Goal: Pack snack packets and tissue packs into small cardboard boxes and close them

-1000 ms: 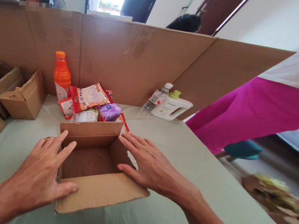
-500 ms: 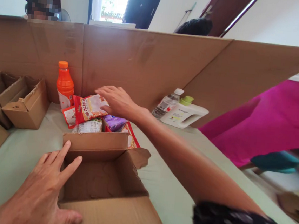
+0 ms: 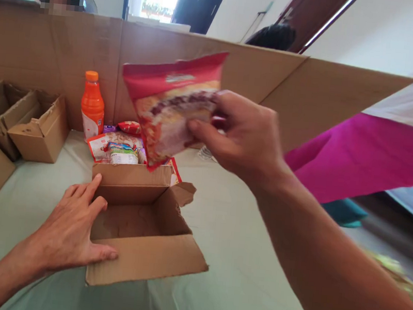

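Observation:
My right hand (image 3: 237, 133) pinches a red snack packet (image 3: 178, 106) between thumb and fingers. It is raised above the back of an open cardboard box (image 3: 149, 254). The packet hangs tilted, its printed front slightly blurred. At the box's left side rests my left hand (image 3: 71, 225), fingers spread, with the thumb on the front flap and the fingertips by the left rim and back flap. No item shows in the visible part of the box. Behind the box lie several snack packs, among them a clear pack with a colourful label (image 3: 123, 153) and a small red packet (image 3: 129, 127).
An orange drink bottle (image 3: 93, 105) stands at the back left, beside more open cardboard boxes (image 3: 39, 144). A cardboard partition (image 3: 86, 41) runs along the back. People are beyond it, and a person in magenta clothing (image 3: 367, 151) is at the right. Pale green cloth covers the table (image 3: 234, 245).
My right hand has taken the red snack packet from the pile and lifted it up and to the right. My left hand stays at the box's left side.

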Demonstrator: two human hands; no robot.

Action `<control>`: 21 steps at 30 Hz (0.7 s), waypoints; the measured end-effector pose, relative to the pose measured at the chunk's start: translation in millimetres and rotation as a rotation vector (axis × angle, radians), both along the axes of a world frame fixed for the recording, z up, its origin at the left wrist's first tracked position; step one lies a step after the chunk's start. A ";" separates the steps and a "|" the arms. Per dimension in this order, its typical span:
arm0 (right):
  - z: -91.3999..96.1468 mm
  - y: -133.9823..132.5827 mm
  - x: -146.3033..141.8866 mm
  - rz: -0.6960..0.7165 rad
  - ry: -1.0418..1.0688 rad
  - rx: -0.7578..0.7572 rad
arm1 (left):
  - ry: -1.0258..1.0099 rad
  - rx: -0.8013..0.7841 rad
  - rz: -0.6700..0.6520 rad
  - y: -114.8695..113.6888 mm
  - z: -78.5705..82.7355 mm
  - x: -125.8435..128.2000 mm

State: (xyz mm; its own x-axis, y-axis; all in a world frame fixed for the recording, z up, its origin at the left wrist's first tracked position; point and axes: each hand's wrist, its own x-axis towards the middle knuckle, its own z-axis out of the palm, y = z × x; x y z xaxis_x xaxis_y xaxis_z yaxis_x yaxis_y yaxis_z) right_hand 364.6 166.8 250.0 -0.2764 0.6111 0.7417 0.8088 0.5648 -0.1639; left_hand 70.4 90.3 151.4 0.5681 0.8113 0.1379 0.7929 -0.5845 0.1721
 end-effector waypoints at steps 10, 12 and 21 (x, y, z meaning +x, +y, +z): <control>-78.2 -67.0 -29.5 0.235 -0.680 -0.347 | -0.059 -0.031 0.051 -2.7 0.3 -8.8; -88.8 -55.6 -45.5 0.291 -0.811 -0.482 | -0.058 -0.037 0.058 -2.7 -2.5 -9.7; -71.3 -50.0 -30.7 0.430 -0.390 -0.571 | -0.364 0.248 0.098 -27.4 -0.5 -37.0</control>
